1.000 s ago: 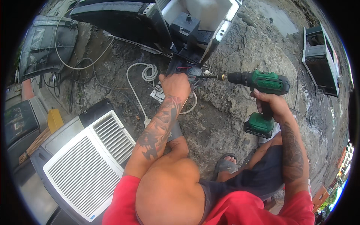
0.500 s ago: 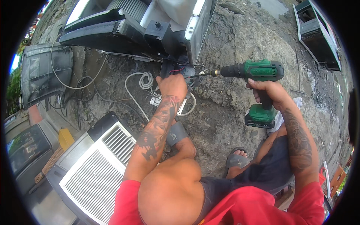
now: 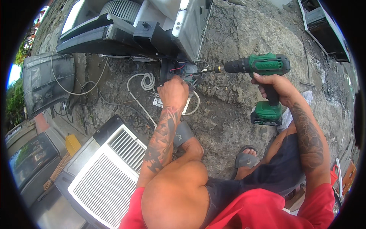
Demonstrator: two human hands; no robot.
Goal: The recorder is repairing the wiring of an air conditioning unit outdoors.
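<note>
My right hand (image 3: 272,84) is wrapped round the grip of a green and black cordless drill (image 3: 268,64), held level and pointing left. A long dark bit (image 3: 202,72) runs from its brass-coloured collar toward a small dark box (image 3: 164,71) with loose red and dark wires. Beside that box my left hand (image 3: 174,91) is closed, its fingertips curled down among the wires; what they pinch is hidden. Above the box stands an opened air conditioner chassis (image 3: 114,40) with a white blower wheel (image 3: 120,10). A coiled white power cord (image 3: 146,82) lies left of my left hand.
A white louvred front panel (image 3: 105,179) on an air conditioner stands at lower left. A grey plastic cover (image 3: 47,84) lies at far left, cables near it. Another dark metal casing (image 3: 324,32) sits at upper right on rough rocky ground (image 3: 248,42). My sandalled foot (image 3: 248,157) is below the drill.
My left hand has drawn slightly down from the box, showing more of the wires. The drill has risen a little and moved slightly right in my right hand. The view has shifted slightly.
</note>
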